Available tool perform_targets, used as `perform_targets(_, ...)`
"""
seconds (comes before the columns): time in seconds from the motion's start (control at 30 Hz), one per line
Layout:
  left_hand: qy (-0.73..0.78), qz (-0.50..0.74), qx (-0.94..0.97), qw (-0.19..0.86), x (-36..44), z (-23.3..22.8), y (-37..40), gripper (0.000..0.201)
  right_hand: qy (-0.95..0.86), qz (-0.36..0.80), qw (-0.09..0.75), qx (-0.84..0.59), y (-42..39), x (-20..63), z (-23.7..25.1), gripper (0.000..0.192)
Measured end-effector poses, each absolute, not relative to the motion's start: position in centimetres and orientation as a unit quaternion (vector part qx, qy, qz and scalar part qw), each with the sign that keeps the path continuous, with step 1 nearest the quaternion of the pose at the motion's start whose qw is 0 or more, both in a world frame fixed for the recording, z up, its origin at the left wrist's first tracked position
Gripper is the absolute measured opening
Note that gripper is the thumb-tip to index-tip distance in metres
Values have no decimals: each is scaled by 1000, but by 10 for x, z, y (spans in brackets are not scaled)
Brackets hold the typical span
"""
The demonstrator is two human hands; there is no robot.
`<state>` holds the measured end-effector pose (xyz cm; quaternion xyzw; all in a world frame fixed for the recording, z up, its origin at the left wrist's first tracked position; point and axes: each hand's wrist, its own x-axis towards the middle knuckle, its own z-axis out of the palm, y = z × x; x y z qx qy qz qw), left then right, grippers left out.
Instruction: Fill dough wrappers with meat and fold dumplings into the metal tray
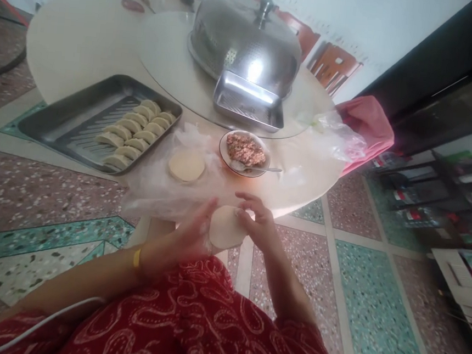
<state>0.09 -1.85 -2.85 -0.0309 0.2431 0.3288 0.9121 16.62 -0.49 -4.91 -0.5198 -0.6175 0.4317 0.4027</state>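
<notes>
A round, pale dumpling wrapper point(226, 228) is held between my hands in front of the table's near edge. My left hand point(197, 228) is closed on its left side, the fingers partly hidden behind the dough. At the upper right edge, my right hand point(259, 221) pinches the wrapper between thumb and fingers. Just beyond my hands stands a bowl of minced filling point(244, 149) with a spoon point(267, 170) resting in it. To its left, a stack of round wrappers point(186, 165) lies on a plastic bag point(152, 191).
A dark metal tray point(62, 129) at the left holds rows of folded dumplings point(133, 124). Farther back, an empty metal tray point(248, 112) leans by a large domed lid point(240, 39) on the glass turntable point(159, 54). A pink chair cover point(368, 122) stands at the right.
</notes>
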Motion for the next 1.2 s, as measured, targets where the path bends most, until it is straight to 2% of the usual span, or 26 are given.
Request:
perform_targets(0.1,279,366,-48,886,1,-29,-15,45,-557,447,447,-539,9,174,-60,11)
perform_targets(0.23,298,377,-44,876,0,-32,-12,38,-377,505,545,-552,42,202,-80,31)
perform_targets(0.33,294,381,-34,876,-1,-33,-8,39,-319,536,565,-539,68,221,-89,40)
perform_targets(0.53,271,367,-14,890,-6,-51,-2,51,-343,516,599,-507,99,216,-90,36)
perform_targets(0.7,273,375,-15,886,-7,-53,3,52,-398,448,615,-512,96,203,-82,34)
perform_targets(0.83,302,388,-25,870,-2,-42,11,50,-506,318,605,-527,77,218,-64,24)
perform_targets(0.9,313,392,-31,865,0,-41,15,50,-611,205,565,-516,69,230,-54,17)
perform_targets(0.97,307,398,-32,864,1,-42,18,49,-685,139,514,-496,65,240,-47,16)
perform_targets(1.2,308,395,-58,864,3,-43,21,50,-765,92,422,-478,77,246,-46,23)
